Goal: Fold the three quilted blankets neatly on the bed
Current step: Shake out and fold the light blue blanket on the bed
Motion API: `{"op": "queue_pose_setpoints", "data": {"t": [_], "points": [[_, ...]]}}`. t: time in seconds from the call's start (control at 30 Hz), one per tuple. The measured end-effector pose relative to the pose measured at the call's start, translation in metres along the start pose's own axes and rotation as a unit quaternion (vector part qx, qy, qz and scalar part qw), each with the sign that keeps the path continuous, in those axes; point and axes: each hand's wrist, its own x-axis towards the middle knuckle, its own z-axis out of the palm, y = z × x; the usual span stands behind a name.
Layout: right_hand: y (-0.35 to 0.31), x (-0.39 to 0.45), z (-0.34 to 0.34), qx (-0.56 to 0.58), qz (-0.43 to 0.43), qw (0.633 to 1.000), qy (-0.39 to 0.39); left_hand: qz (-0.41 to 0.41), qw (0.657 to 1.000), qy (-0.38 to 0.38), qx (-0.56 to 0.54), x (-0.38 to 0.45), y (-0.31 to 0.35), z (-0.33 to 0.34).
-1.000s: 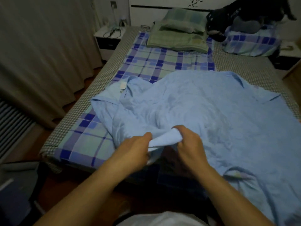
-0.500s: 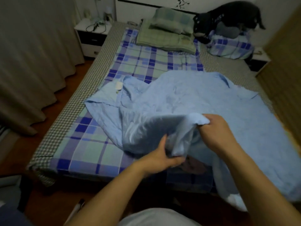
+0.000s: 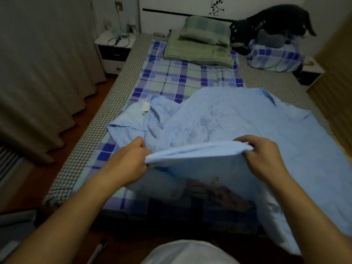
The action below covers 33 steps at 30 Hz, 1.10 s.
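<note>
The left hand (image 3: 131,161) and right hand (image 3: 261,155) now pinch the light blue blanket (image 3: 238,119) edge farther apart (mid-frame, taut), so folding can start.

The light blue blanket (image 3: 238,119) covers most of the near and right part of the bed (image 3: 122,88), and both hands hold its near edge up off the mattress: left hand (image 3: 127,164), right hand (image 3: 266,159). Beyond it the checked sheet (image 3: 182,77) lies bare, so there is room to reach there. Further back the way is blocked by green pillows (image 3: 202,42) and a dark dog (image 3: 266,25) (up on a folded checked blanket (image 3: 276,58)). Curtains (image 3: 47,73) close off the left side.
</note>
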Motion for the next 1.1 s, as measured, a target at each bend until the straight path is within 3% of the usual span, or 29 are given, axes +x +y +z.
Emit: {"op": "queue_pose_setpoints", "data": {"t": [0.07,0.13,0.23,0.3,0.37,0.43,0.47,0.5,0.53,0.57,0.6,0.63,0.67,0.7,0.73,0.77,0.8,0.83,0.9,0.93,0.97,1.03,1.1], "points": [[-0.005,-0.005,0.015,-0.024,0.004,0.997,0.071,0.007,0.989,0.145,-0.002,-0.01,-0.012,0.011],[-0.002,-0.017,0.023,-0.032,0.003,0.99,0.134,-0.08,0.97,0.222,-0.052,-0.021,-0.032,0.034],[0.004,-0.028,0.023,0.011,0.105,0.971,0.214,-0.308,0.919,0.217,-0.117,-0.035,-0.065,0.086],[0.02,-0.024,0.025,0.011,0.189,0.964,0.186,-0.361,0.891,0.165,-0.219,-0.039,-0.078,0.111],[0.035,-0.02,0.03,-0.048,0.201,0.976,0.075,-0.299,0.902,0.055,-0.307,-0.041,-0.073,0.124],[0.042,-0.026,0.034,-0.099,0.157,0.972,-0.146,-0.184,0.911,-0.174,-0.324,-0.047,-0.058,0.13],[0.042,-0.033,0.037,-0.124,0.128,0.944,-0.279,-0.115,0.908,-0.304,-0.266,-0.052,-0.055,0.136],[0.038,-0.043,0.042,-0.162,0.098,0.893,-0.408,-0.072,0.899,-0.393,-0.179,-0.054,-0.069,0.149],[0.032,-0.055,0.047,-0.217,0.067,0.828,-0.512,-0.036,0.887,-0.455,-0.074,-0.054,-0.085,0.163],[0.032,-0.066,0.054,-0.266,0.044,0.774,-0.573,-0.02,0.884,-0.468,0.009,-0.047,-0.107,0.176],[0.036,-0.07,0.063,-0.306,0.026,0.746,-0.59,-0.016,0.896,-0.438,0.067,-0.035,-0.129,0.176],[0.045,-0.064,0.071,-0.315,0.019,0.758,-0.571,-0.001,0.92,-0.375,0.115,-0.017,-0.145,0.154],[0.05,-0.049,0.075,-0.311,0.028,0.798,-0.516,0.004,0.946,-0.273,0.175,0.007,-0.165,0.115],[0.049,-0.025,0.069,-0.295,0.038,0.857,-0.42,-0.042,0.972,-0.137,0.186,0.039,-0.178,0.064],[0.042,0.005,0.053,-0.257,0.048,0.921,-0.288,-0.115,0.984,0.017,0.136,0.076,-0.178,-0.001],[0.038,0.031,0.034,-0.21,0.059,0.965,-0.144,-0.168,0.974,0.143,0.059,0.096,-0.168,-0.059],[0.02,0.055,0.002,-0.161,0.056,0.985,0.011,-0.21,0.933,0.292,-0.023,0.11,-0.16,-0.119],[-0.002,0.074,-0.034,-0.11,0.045,0.982,0.148,-0.226,0.855,0.44,-0.157,0.117,-0.15,-0.173],[-0.031,0.093,-0.081,-0.048,-0.004,0.951,0.306,-0.128,0.675,0.61,-0.394,0.117,-0.111,-0.259],[-0.042,0.094,-0.095,-0.035,-0.03,0.938,0.342,-0.057,0.603,0.669,-0.431,0.113,-0.092,-0.294],[-0.048,0.09,-0.102,-0.032,-0.044,0.933,0.356,-0.017,0.599,0.694,-0.399,0.104,-0.077,-0.321],[-0.044,0.08,-0.096,-0.076,-0.043,0.937,0.337,-0.042,0.697,0.683,-0.215,0.09,-0.079,-0.329],[-0.03,0.066,-0.08,-0.121,-0.043,0.942,0.309,-0.078,0.78,0.621,0.022,0.073,-0.115,-0.303]]}}
